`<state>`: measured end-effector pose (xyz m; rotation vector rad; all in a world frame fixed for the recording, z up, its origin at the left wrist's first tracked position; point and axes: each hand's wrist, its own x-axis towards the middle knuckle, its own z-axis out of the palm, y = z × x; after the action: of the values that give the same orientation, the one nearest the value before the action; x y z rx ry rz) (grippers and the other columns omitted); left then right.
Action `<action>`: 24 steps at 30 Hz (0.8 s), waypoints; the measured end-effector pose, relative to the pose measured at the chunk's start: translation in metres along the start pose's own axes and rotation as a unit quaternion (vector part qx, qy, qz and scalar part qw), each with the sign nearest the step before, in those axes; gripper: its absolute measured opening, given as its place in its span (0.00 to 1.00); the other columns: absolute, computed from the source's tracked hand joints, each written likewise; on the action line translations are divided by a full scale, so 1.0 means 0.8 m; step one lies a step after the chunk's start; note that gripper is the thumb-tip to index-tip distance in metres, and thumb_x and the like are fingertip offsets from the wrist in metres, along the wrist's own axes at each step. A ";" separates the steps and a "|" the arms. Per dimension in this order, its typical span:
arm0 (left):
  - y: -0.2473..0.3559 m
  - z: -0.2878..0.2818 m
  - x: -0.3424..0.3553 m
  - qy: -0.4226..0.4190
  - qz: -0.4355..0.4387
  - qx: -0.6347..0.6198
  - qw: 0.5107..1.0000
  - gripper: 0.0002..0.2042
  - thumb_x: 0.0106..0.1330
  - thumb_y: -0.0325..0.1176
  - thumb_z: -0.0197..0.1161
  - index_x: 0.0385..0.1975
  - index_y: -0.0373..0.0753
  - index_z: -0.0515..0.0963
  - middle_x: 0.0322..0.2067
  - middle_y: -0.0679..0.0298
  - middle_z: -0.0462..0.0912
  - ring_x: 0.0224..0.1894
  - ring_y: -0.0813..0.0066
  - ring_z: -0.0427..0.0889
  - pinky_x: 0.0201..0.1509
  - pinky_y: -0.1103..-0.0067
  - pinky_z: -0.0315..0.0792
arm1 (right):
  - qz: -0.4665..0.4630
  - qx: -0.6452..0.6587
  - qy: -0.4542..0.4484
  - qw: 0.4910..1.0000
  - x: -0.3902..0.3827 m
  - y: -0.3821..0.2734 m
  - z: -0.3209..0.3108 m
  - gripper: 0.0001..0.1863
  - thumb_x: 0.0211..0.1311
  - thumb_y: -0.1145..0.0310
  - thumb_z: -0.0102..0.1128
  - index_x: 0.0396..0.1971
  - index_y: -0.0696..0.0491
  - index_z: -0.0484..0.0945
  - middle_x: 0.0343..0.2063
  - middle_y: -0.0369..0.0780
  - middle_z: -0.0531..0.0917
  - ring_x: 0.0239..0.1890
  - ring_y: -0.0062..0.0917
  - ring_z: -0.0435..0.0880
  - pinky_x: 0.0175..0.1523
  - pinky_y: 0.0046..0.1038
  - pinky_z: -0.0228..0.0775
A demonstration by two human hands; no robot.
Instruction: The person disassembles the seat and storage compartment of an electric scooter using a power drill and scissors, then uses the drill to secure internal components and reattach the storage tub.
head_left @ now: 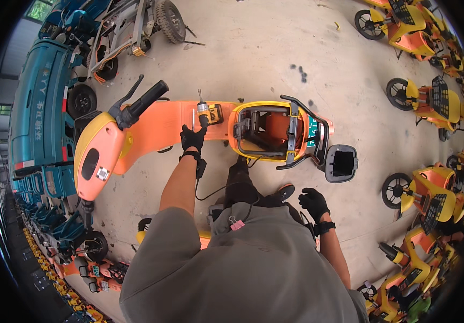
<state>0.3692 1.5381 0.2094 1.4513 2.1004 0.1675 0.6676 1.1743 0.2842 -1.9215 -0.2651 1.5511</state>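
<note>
My gloved left hand (192, 139) reaches onto the scooter's orange footboard (162, 121), fingers apart with tips at a thin silver tool (193, 119) and beside a yellow-and-black cordless drill (214, 114); contact is unclear. My gloved right hand (312, 203) is out to the right of my body, fingers loosely bent and apart, nothing visible in them. Right of the drill, the open seat compartment (273, 129) shows a dark interior with orange inside. The handlebar (147, 98) is at the left. A black box-like piece (342, 161) lies beside the scooter's rear.
Yellow-orange scooters (431, 102) line the right side. A teal utility vehicle (43, 118) and a bare wheeled metal frame (135, 37) stand left and upper left. More scooters (103, 272) are behind me. Part of a person in green (419, 307) shows at lower right. A cable (215, 191) hangs by my legs.
</note>
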 end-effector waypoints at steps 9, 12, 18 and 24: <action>0.040 0.084 0.123 -0.068 0.009 0.056 0.996 0.50 0.34 0.52 0.71 0.57 0.37 0.51 0.43 0.49 0.71 0.41 0.57 0.76 0.39 0.66 0.71 | 0.026 -0.026 0.072 0.997 -0.034 0.080 0.047 0.13 0.54 0.74 0.54 0.40 0.58 0.71 0.26 0.38 0.79 0.25 0.21 0.77 0.30 0.20 0.70; 0.030 0.123 0.138 -0.072 0.042 0.014 0.996 0.47 0.32 0.53 0.71 0.53 0.38 0.55 0.22 0.61 0.77 0.20 0.68 0.79 0.22 0.73 0.72 | 0.047 -0.012 0.130 0.990 -0.051 0.067 0.080 0.11 0.54 0.73 0.55 0.38 0.58 0.72 0.26 0.37 0.78 0.26 0.19 0.76 0.31 0.19 0.69; -0.032 0.121 0.183 -0.056 0.149 -0.005 0.987 0.33 0.35 0.46 0.72 0.43 0.43 0.66 0.33 0.60 0.78 0.30 0.66 0.80 0.27 0.72 0.74 | 0.119 -0.146 0.127 0.974 -0.065 0.033 0.110 0.17 0.53 0.63 0.54 0.42 0.53 0.72 0.32 0.44 0.80 0.35 0.30 0.80 0.39 0.27 0.69; 0.033 0.080 0.143 -0.194 0.124 -0.116 0.966 0.27 0.37 0.34 0.71 0.40 0.35 0.68 0.32 0.60 0.77 0.30 0.68 0.78 0.28 0.74 0.73 | 0.154 -0.199 0.084 0.964 -0.047 -0.009 0.113 0.20 0.52 0.61 0.54 0.45 0.54 0.71 0.34 0.46 0.80 0.39 0.35 0.79 0.44 0.30 0.70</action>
<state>0.3964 1.6370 0.1233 1.4637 1.5319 0.1996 0.5744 1.1920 0.3098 -2.4925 -0.2249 1.6068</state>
